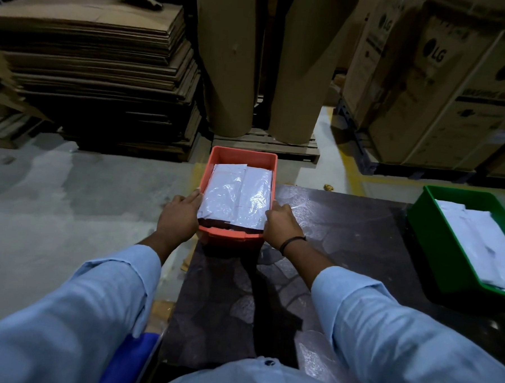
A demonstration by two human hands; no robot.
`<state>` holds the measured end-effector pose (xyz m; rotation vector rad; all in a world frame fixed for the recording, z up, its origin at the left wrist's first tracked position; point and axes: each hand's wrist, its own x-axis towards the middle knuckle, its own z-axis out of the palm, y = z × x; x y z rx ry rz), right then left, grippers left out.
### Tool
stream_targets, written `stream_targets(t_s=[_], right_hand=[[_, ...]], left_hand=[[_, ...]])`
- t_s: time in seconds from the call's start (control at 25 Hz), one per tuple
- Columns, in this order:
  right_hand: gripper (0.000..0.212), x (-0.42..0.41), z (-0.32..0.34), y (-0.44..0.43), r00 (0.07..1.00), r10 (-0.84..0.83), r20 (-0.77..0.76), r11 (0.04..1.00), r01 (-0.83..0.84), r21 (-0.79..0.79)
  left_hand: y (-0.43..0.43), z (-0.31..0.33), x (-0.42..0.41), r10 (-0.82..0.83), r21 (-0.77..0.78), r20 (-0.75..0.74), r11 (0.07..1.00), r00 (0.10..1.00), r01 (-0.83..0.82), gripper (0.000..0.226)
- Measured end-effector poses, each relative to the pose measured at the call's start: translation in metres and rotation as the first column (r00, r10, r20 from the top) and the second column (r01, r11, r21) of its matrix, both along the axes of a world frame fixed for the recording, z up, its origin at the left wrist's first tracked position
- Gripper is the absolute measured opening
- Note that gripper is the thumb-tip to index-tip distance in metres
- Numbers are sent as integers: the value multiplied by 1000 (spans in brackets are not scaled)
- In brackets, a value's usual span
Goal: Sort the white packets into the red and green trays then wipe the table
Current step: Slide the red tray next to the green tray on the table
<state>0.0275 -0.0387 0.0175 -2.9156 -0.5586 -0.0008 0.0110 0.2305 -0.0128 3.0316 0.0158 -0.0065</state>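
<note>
Dark table (360,241); cardboard stacks (91,65) behind.

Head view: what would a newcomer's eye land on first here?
Most likely the red tray at the table's far left corner, filled with white packets and gripped on both sides by the left hand and right hand. Next, the green tray at the right edge, also holding packets.

red tray (239,157): matt plastic | white packets (236,196): glossy film (crinkled) | table (360,226): smooth, faintly glossy
</note>
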Motion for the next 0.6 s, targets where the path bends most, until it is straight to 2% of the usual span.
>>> stream_targets(t_s=[0.44,0.6], right_hand=[[33,-5,-11,-3,1000,-13,27,1000,13,-19],[30,-3,-13,-7,999,36,28,999,-35,-35]], left_hand=[[-8,5,0,27,-8,-59,1000,998,-28,60],[-12,8,0,32,5,-87,999,996,-32,62]])
